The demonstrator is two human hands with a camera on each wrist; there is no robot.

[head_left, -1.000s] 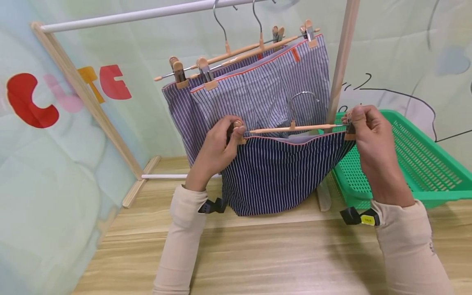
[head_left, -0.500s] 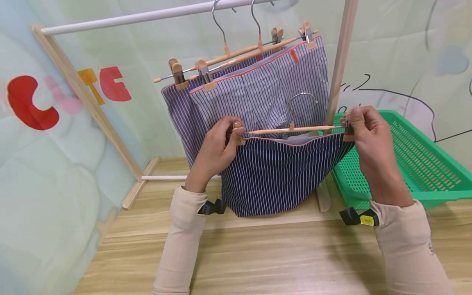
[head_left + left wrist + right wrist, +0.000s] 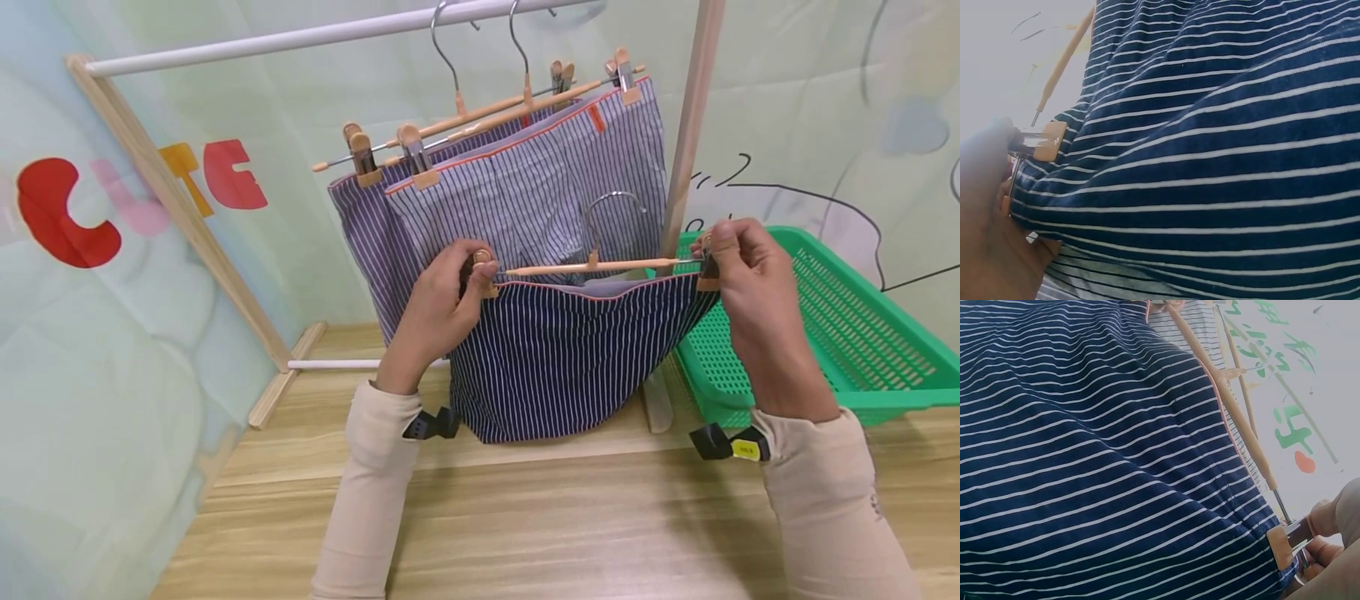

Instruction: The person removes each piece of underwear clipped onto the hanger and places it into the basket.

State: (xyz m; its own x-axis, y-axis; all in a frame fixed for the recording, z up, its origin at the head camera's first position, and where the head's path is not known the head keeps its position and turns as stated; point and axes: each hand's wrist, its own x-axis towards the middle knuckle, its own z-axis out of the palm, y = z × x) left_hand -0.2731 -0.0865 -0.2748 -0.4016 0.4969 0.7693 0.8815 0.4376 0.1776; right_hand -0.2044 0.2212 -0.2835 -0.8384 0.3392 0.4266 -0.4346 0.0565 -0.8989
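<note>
Navy shorts with thin white stripes point(image 3: 570, 358) hang from a clip hanger point(image 3: 555, 268) in front of the rack. My left hand point(image 3: 442, 304) pinches the hanger's left clip point(image 3: 1050, 142), which sits at the corner of the waistband. At the opposite corner, my right hand point(image 3: 765, 292) pinches the right clip point(image 3: 1280, 548) between thumb and fingers. The waistband sags a little between the two clips. The hanger's metal hook point(image 3: 615, 195) points up, free of the rail, overlapping the pale striped shorts point(image 3: 525, 192) behind.
Those pale shorts and a purple striped garment point(image 3: 360, 225) hang by clip hangers from the white rail point(image 3: 300, 40) of a wooden rack. A green plastic basket point(image 3: 862, 317) stands at the right, beside the rack's right post point(image 3: 690, 125). Below is a wood-grain table point(image 3: 562, 517).
Both hands keep hold of the clips and stay nearly in place. The rack and hanging clothes sit slightly lower in the head view.
</note>
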